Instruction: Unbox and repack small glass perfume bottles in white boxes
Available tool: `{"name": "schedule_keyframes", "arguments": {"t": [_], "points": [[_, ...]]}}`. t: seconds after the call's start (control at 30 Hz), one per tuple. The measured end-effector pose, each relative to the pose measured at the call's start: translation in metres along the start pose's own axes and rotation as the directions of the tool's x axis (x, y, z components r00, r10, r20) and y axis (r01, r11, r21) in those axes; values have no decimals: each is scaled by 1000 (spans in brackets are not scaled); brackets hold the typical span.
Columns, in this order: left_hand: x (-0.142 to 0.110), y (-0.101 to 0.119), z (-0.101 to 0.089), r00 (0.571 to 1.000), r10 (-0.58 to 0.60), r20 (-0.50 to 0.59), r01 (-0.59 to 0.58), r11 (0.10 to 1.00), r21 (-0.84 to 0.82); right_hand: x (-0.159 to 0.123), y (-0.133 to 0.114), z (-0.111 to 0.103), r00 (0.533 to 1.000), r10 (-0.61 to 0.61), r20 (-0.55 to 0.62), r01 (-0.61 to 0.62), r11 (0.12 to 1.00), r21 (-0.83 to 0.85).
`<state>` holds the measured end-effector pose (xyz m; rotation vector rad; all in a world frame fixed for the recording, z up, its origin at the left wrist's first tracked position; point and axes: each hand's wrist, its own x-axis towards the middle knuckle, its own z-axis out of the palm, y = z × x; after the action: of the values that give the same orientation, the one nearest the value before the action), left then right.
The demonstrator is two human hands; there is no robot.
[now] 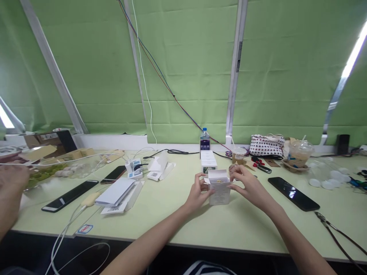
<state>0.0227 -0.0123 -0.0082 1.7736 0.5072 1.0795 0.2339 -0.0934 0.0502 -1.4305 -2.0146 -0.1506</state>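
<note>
A small light-grey printed box point(220, 195) stands upright near the front of the table, its white top flap raised and side flaps folded out. Something small and gold shows at its opening. Wrapped round the box's left side is my left hand point(198, 191), thumb on the front face. My right hand point(246, 184) is closed at the box's upper right corner, thumb against the side and fingers curled by the flap; whether a flap is pinched between them is hard to see. Just behind stands a white carton point(208, 159) with a picture on its front.
Behind are a water bottle point(204, 140) and a drink cup point(238, 154). Phones point(294, 194) lie on both sides, with pliers point(322, 218) at right. White folded cartons point(117, 193), a power strip point(134, 170) and cables are left. Another person's blurred hand point(13, 191) is far left.
</note>
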Motion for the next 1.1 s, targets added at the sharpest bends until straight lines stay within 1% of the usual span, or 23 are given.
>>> {"name": "schedule_keyframes", "arguments": {"t": [0.1,0.23,0.3,0.37,0.47,0.53,0.6,0.7,0.77,0.83,0.9,1.0,1.1], "points": [[2,0,1,999,-29,-25,27,998,-64,0,0,3,999,43,24,-42,999,-28],[3,-2,-1,996,-78,-45,74,993,-90,-1,2,9,985,171,16,-170,984,-57],[3,-1,-2,997,-69,-30,67,996,-66,-1,4,10,984,174,32,-173,984,-29],[2,0,-3,999,-52,-7,52,997,-53,0,4,10,989,144,30,-144,989,15],[2,2,-3,999,-49,-6,48,998,-51,2,0,10,994,104,-14,-103,993,57],[1,3,-2,999,-50,-16,49,998,-45,3,-4,13,992,115,-43,-112,991,73],[1,3,-3,999,-44,-4,44,998,-38,3,-8,20,982,169,-89,-164,985,60],[0,2,-3,999,-23,34,24,999,-32,4,-10,32,947,265,-180,-267,964,18],[1,1,-4,999,-2,42,3,1000,-28,5,-9,38,928,304,-215,-302,952,45],[1,1,-4,999,9,45,-8,1000,-20,5,-7,41,915,338,-220,-320,941,115],[1,1,-4,999,12,48,-12,1000,-10,6,-5,44,905,361,-224,-321,927,195],[1,0,-4,999,10,46,-10,1000,1,6,-8,47,888,371,-271,-294,912,285],[0,-1,-5,998,12,60,-13,1000,14,5,-17,48,886,344,-310,-263,925,275]]}}
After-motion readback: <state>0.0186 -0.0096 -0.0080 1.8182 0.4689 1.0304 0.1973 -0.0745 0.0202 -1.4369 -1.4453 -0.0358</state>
